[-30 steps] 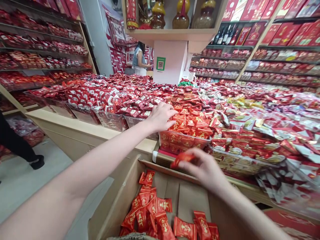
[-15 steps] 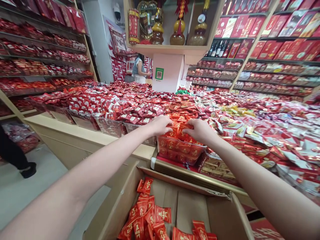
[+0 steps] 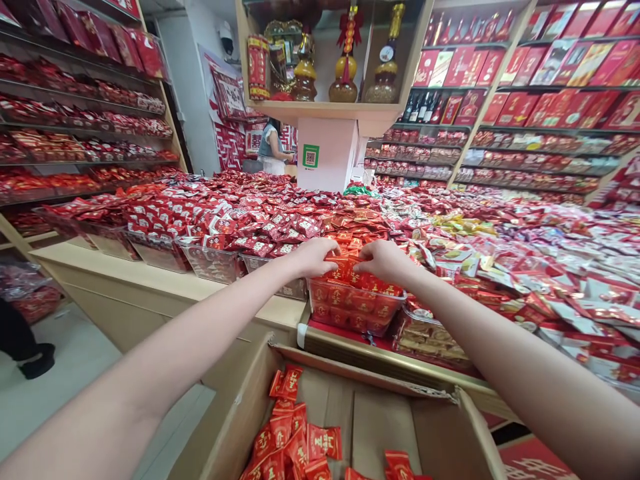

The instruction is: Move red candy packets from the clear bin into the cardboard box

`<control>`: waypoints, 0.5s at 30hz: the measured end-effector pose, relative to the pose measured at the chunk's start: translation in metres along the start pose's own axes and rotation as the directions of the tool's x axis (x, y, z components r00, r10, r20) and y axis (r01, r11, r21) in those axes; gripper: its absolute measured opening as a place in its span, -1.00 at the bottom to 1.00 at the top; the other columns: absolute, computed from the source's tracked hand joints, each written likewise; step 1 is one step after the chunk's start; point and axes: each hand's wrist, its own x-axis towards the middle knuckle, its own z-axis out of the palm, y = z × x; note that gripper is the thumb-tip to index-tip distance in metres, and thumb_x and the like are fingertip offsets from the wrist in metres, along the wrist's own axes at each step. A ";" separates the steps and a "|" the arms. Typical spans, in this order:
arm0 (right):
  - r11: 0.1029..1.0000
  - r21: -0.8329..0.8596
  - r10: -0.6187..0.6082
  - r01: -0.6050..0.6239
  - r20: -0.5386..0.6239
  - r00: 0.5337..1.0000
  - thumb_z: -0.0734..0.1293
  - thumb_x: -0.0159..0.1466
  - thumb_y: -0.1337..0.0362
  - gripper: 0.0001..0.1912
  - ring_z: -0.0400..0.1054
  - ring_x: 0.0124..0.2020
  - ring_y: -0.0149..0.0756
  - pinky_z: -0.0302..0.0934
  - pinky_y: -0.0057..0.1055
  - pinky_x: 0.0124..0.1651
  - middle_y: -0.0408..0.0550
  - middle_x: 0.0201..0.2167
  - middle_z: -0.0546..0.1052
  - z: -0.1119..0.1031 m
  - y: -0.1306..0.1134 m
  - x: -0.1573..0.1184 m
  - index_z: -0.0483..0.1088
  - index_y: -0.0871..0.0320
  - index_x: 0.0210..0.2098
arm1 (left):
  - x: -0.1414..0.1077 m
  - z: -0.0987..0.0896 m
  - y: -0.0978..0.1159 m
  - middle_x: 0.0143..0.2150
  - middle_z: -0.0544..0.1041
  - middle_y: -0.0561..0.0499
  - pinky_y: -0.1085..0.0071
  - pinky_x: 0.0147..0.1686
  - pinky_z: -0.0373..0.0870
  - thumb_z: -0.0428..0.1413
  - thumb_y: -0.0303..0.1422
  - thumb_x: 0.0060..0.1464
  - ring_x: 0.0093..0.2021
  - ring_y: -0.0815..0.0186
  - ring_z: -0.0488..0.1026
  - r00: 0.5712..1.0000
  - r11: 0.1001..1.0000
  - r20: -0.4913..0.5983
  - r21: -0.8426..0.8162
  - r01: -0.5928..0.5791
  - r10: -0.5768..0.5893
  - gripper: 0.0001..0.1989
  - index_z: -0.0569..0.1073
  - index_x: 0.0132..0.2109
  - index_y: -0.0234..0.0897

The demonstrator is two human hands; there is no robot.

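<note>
Both hands are meeting over red packets at the top of a clear tub.
Fingers and thumb of the left hand (image 3: 318, 257) are resting in a curve at the left of the top red packets (image 3: 345, 272); those of the right hand (image 3: 390, 262) are mirroring them on the right, and whether either is pinching a packet I cannot tell. The packets are filling the clear tub (image 3: 357, 308), which is standing at the counter's edge; the hands seem to be arranging the top layer, and the next move probably calls for light fingertips, sparing the neighbouring packets. Nearer the wearer, an open cardboard box (image 3: 443, 427) is holding loose packets (image 3: 323, 441). Farther left, dark-red packets (image 3: 255, 245) are heaping in other tubs.
</note>
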 end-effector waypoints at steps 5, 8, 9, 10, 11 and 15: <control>0.999 0.022 -0.037 0.035 0.072 0.997 0.33 0.02 0.22 -0.86 0.23 -0.57 -0.43 0.01 -0.52 -0.51 -0.17 -0.64 0.41 0.002 0.005 0.006 0.44 0.17 -0.53 | 0.006 -0.001 0.006 -0.10 0.47 -0.07 0.37 -0.08 0.23 0.02 -0.26 -0.05 -0.10 0.26 0.36 0.998 0.997 -0.009 -0.052 -0.054 0.054 -0.63 0.37 -0.06 -0.26; 0.998 0.017 -0.061 0.059 0.132 0.989 0.35 -0.01 0.24 -0.88 0.23 -0.57 -0.43 0.00 -0.53 -0.53 -0.17 -0.63 0.41 0.004 0.005 0.008 0.45 0.17 -0.51 | 0.012 0.000 0.012 -0.22 0.54 -0.01 0.42 -0.20 0.27 0.01 -0.32 -0.03 -0.22 0.29 0.42 0.996 0.997 0.076 -0.061 -0.038 0.043 -0.74 0.46 -0.16 -0.21; 0.998 0.009 -0.068 0.067 0.141 0.988 0.35 -0.01 0.24 -0.88 0.24 -0.55 -0.41 0.01 -0.52 -0.53 -0.16 -0.62 0.43 0.004 0.005 0.009 0.46 0.17 -0.49 | 0.013 0.001 0.013 -0.26 0.55 0.01 0.44 -0.25 0.28 0.01 -0.34 -0.04 -0.26 0.30 0.43 0.995 0.998 0.095 -0.060 -0.030 0.036 -0.76 0.48 -0.20 -0.20; 0.997 0.002 -0.075 0.076 0.146 0.986 0.34 0.00 0.25 -0.88 0.26 -0.54 -0.40 0.02 -0.52 -0.51 -0.15 -0.60 0.44 0.004 0.005 0.008 0.46 0.17 -0.47 | 0.014 0.001 0.014 -0.29 0.56 0.01 0.45 -0.29 0.28 0.01 -0.35 -0.04 -0.29 0.31 0.44 0.994 0.998 0.104 -0.058 -0.025 0.031 -0.77 0.49 -0.22 -0.20; 0.996 0.001 -0.084 0.085 0.143 0.986 0.33 0.01 0.26 -0.87 0.28 -0.51 -0.39 0.04 -0.52 -0.49 -0.13 -0.56 0.47 0.002 0.005 0.008 0.47 0.17 -0.45 | 0.015 0.001 0.014 -0.31 0.56 0.01 0.46 -0.33 0.28 0.02 -0.35 -0.05 -0.32 0.31 0.44 0.994 0.998 0.107 -0.058 -0.022 0.029 -0.78 0.50 -0.24 -0.21; 0.993 0.045 -0.108 0.109 -0.025 0.994 0.28 0.07 0.27 -0.81 0.33 -0.40 -0.34 0.11 -0.49 -0.37 -0.06 -0.39 0.51 -0.016 0.003 -0.007 0.44 0.19 -0.33 | 0.016 -0.005 0.012 -0.25 0.55 0.00 0.47 -0.31 0.30 0.02 -0.32 -0.05 -0.28 0.31 0.44 0.992 0.997 0.120 -0.073 -0.033 0.041 -0.74 0.48 -0.19 -0.23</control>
